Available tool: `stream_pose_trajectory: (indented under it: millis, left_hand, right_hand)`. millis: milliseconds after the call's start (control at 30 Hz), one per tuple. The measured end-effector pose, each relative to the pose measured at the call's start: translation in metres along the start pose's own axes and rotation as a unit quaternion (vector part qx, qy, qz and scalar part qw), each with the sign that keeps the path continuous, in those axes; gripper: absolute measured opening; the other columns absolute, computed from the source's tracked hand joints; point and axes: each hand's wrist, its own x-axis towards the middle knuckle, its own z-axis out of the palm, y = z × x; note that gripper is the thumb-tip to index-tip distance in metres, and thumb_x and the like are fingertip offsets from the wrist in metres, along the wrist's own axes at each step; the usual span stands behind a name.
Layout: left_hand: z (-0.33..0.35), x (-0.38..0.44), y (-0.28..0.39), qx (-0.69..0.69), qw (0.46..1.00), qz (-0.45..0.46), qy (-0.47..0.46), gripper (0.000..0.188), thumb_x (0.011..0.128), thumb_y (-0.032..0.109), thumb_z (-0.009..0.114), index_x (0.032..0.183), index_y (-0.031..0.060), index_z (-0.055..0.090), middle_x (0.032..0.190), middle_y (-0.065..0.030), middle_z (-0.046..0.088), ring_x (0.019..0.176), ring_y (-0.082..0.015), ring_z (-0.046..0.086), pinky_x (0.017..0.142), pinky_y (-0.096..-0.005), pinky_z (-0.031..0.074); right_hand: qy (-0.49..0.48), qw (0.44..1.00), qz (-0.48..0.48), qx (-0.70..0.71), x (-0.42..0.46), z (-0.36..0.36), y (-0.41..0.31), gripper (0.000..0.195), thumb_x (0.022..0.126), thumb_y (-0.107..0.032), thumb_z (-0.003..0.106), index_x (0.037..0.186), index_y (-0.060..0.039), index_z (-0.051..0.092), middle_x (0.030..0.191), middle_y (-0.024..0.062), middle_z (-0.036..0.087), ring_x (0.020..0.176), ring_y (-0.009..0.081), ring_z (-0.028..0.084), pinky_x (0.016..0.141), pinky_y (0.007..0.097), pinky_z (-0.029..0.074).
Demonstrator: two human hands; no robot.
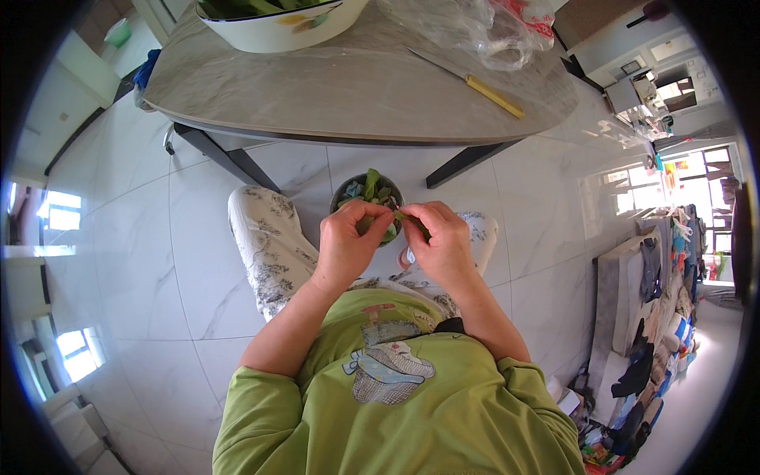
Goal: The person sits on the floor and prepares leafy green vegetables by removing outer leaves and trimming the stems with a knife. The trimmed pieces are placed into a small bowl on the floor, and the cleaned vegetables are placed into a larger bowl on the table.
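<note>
My left hand (349, 242) and my right hand (438, 238) meet at their fingertips in front of my body. Both pinch a small piece of green vegetable (401, 215), mostly covered by the fingers. Directly beneath is a round dark bin (337, 195) on the floor between my knees. Green leaves (371, 183) and other scraps fill it; the hands hide part of its near side. On the table ahead lies a knife (496, 98) with a yellow handle, its blade pointing to the far left. A white enamel-style bowl (285, 37) with a dark rim holds leafy greens (255, 7).
The stone-look tabletop (332, 89) has a curved near edge and dark legs (469, 163). A clear plastic bag (504, 35) with red print lies at its far right. To my right stands a sofa (626, 297) heaped with clothes. Pale marble-look tiles (130, 255) cover the floor.
</note>
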Motion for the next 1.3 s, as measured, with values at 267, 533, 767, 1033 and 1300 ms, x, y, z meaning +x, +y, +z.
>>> stream_pose_trajectory:
  millis: [267,533,767,1033,1300]
  left_hand:
    - [0.013,-0.005,0.003,0.054,0.988,0.146,-0.008,0.01,0.08,-0.004,0.067,0.089,-0.0005,0.065,0.084,-0.0134,0.064,0.064,-0.0265,0.064,0.058,-0.032,0.051]
    - [0.022,-0.002,-0.007,0.034,0.995,0.09,0.017,0.007,0.085,0.002,0.068,0.091,0.0006,0.066,0.083,-0.0093,0.064,0.064,-0.0154,0.059,0.057,-0.0265,0.046]
    - [0.026,-0.003,-0.012,0.05,0.993,0.103,-0.017,0.009,0.082,-0.003,0.067,0.09,-0.0001,0.065,0.081,-0.0097,0.063,0.065,-0.0159,0.059,0.057,-0.0264,0.046]
    - [0.031,0.001,-0.033,0.045,0.997,0.05,-0.032,0.009,0.079,0.0,0.068,0.088,0.0011,0.066,0.086,-0.0133,0.066,0.07,-0.0277,0.064,0.06,-0.0312,0.05]
    - [0.029,0.018,-0.099,-0.06,0.977,-0.207,-0.013,0.013,0.087,0.013,0.071,0.092,0.0006,0.07,0.068,0.0013,0.057,0.055,-0.0068,0.048,0.051,-0.0231,0.038]
  right_hand:
    - [0.035,0.996,0.064,0.049,-0.003,0.006,0.007,0.017,0.083,0.004,0.066,0.1,0.0007,0.067,0.086,0.0112,0.069,0.066,0.0162,0.066,0.054,0.0295,0.052]
    - [-0.087,0.838,0.338,0.42,0.001,-0.001,0.013,0.021,0.092,-0.004,0.06,0.11,0.0044,0.068,0.097,0.004,0.069,0.084,0.0074,0.058,0.077,0.0227,0.048]
    - [-0.024,0.752,0.388,0.532,-0.001,0.01,0.027,0.017,0.095,-0.008,0.06,0.104,0.0031,0.068,0.093,0.0065,0.068,0.087,0.0123,0.061,0.078,0.0253,0.049]
    - [0.182,0.685,0.4,0.581,0.003,0.013,0.066,0.017,0.097,-0.021,0.061,0.105,-0.0066,0.061,0.099,0.0096,0.068,0.092,0.0191,0.064,0.077,0.0351,0.054]
    - [0.325,0.667,0.421,0.521,-0.004,0.006,0.116,0.015,0.098,-0.029,0.058,0.109,-0.0194,0.055,0.094,0.0051,0.062,0.085,0.0189,0.06,0.074,0.0399,0.053]
